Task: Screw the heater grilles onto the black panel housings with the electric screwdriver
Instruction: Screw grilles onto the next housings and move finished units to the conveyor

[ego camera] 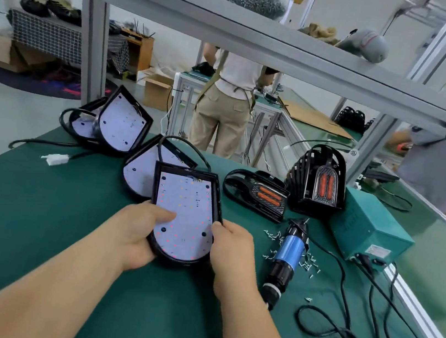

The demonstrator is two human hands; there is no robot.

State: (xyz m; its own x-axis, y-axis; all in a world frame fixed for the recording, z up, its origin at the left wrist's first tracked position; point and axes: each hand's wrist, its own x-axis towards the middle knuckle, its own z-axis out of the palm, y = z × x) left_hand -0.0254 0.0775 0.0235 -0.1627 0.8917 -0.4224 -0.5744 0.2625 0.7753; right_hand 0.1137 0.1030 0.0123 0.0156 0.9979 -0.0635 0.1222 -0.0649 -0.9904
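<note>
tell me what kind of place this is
Probably a small factory assembly line: a green-matted workbench under an aluminium shelf, an electric screwdriver lying among loose screws, matching black panel housings, and another person working at a similar bench behind.

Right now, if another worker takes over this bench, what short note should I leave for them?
Left hand and right hand both grip one black panel housing by its edges, board side up.
Electric screwdriver lies on the mat at right, loose screws around it.
Flat grille and upright grille sit behind it.
Done: nothing on this housing yet. Left: seat a grille, drive the screws.
</note>
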